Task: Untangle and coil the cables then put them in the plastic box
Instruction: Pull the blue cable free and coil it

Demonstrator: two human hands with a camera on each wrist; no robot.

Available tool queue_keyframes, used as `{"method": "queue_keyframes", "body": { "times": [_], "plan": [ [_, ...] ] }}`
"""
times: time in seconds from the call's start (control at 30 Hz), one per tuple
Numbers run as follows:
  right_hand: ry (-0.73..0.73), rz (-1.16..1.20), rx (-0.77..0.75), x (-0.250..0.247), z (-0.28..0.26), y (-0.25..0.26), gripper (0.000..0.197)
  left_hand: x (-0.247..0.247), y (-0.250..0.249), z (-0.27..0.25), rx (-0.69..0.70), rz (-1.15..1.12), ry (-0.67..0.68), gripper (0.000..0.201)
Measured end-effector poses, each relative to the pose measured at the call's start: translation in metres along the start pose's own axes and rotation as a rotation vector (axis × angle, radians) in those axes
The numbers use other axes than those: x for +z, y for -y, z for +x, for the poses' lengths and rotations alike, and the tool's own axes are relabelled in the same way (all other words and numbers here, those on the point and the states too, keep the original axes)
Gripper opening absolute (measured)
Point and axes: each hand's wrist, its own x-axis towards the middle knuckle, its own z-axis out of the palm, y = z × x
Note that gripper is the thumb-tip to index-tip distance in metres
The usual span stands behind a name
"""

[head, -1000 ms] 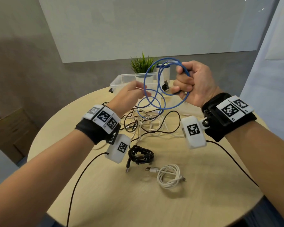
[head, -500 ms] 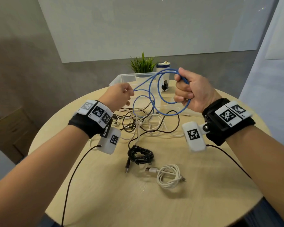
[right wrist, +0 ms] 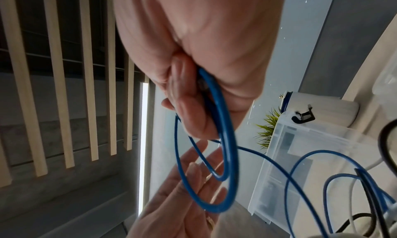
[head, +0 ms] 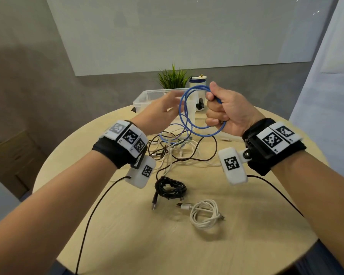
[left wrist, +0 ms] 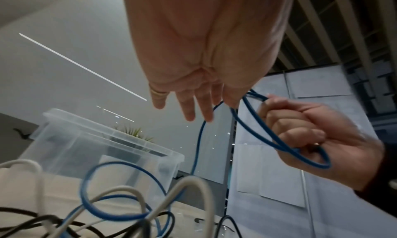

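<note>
Matt pale wood-grain table [head: 127, 235]; clear glossy plastic box [head: 145, 98]; smooth blue rubbery cable [head: 187, 116].

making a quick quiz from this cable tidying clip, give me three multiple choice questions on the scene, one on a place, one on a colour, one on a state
1. Where is the plastic box?
A. at the far edge of the table, beyond the tangled cables
B. on the floor
C. at the near edge, beside the white coil

2. What colour is the cable being coiled in the right hand?
A. black
B. blue
C. white

3. How is the left hand?
A. clenched round the black bundle
B. flat on the table
C. open, fingers straight, beside the loops

Answers:
1. A: the plastic box stands on the table beyond the tangled cables.
2. B: the right hand grips loops of the blue cable.
3. C: the left hand shows straight fingers gripping nothing.
</note>
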Motion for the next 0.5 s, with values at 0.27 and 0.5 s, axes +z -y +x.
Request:
{"method": "queue_keyframes", "body": {
  "times": [0.27, 0.5],
  "plan": [
    [0.095, -0.007, 0.052, -0.003, -0.003, 0.0, 0.041, 0.0, -0.008, 0.003, 0.115, 0.174, -0.212, 0.022],
    [0.097, -0.007, 0.055, -0.004, -0.003, -0.005, 0.039, -0.008, 0.004, 0.008, -0.076, -0.024, -0.464, 0.016]
  ]
}}
